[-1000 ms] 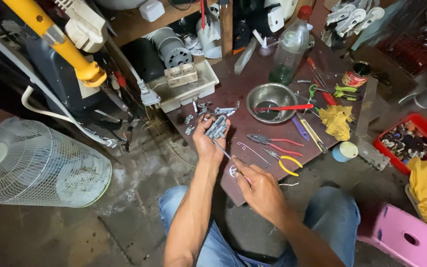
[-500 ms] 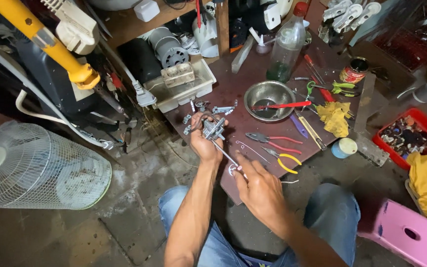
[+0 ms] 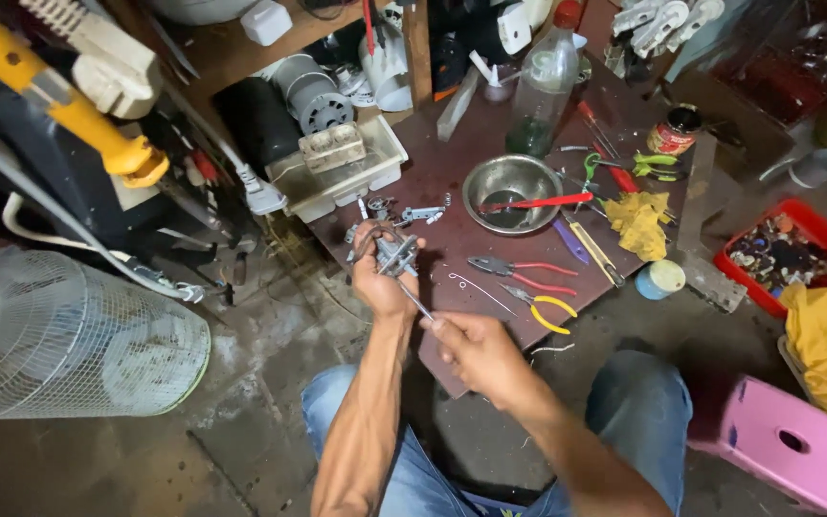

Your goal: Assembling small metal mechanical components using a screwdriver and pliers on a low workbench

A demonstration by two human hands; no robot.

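My left hand (image 3: 382, 282) grips a small grey metal part (image 3: 394, 254) with arms sticking out, held over the near edge of a low dark board (image 3: 452, 187). My right hand (image 3: 479, 352) is closed around the handle of a thin screwdriver (image 3: 416, 302), whose tip points up into the metal part. Loose metal pieces (image 3: 412, 213) lie on the board just beyond my left hand. A bent wire (image 3: 480, 290) lies to the right of the hands.
A steel bowl (image 3: 511, 184) with a red-handled tool, red pliers (image 3: 519, 271), yellow pliers (image 3: 547, 308), a yellow rag (image 3: 641, 222) and a bottle (image 3: 546, 81) sit on the board. A fan guard (image 3: 69, 335) lies left, a white tray (image 3: 342, 172) behind, a pink stool (image 3: 787, 445) right.
Both hands have stayed together on the metal part and screwdriver, shifting only slightly. The view has tilted a little.
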